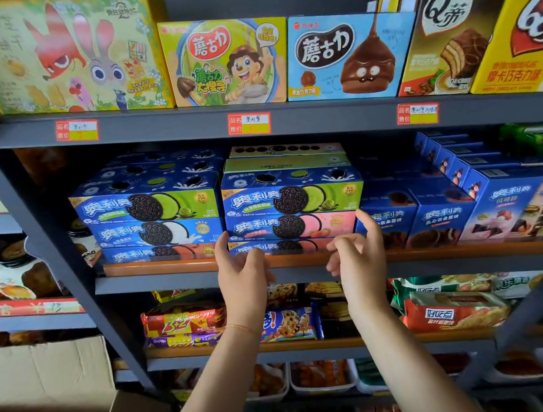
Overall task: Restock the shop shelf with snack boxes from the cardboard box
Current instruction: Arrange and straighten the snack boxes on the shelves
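Both hands up at the middle of the frame now, either side of the centre stack of blue rectangular cardboard cookie boxes [293, 210] on the dark metal shop shelf [176, 280]. The left hand [242, 272] has its fingers loosely spread, fingertips against the stack's lower left corner; the right hand [359, 253] is just as relaxed, one finger up the right edge. Neither hand clasps anything. These boxes look light and stiff, slick-printed, so I'd press flat on the short ends rather than pinch the faces. The plain brown cardboard box [44, 401] waits at lower left.
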